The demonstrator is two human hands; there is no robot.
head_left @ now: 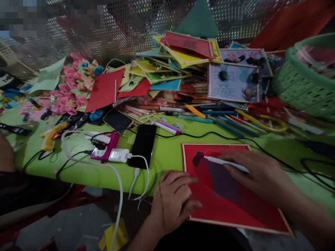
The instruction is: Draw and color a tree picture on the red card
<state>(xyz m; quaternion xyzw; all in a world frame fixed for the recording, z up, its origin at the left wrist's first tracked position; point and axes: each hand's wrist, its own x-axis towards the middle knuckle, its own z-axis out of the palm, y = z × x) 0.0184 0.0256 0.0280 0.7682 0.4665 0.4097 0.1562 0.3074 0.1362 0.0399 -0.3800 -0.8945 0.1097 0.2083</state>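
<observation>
My right hand is closed around a white marker pen. The pen's tip is at a dark oval patch near the upper left of a red sheet framed with thin wooden strips. Faint drawn lines run along the top of this sheet, and a shadow lies across its middle. At the sheet's left edge rests my left hand, its fingers loosely bent and apart, with fingertips over the red surface. I see nothing held in it.
A black phone, a purple power strip with white cables, and a yellow glue gun lie left. Behind are framed coloured sheets, pens, pink paper flowers and a green basket. Another person's arm shows far left.
</observation>
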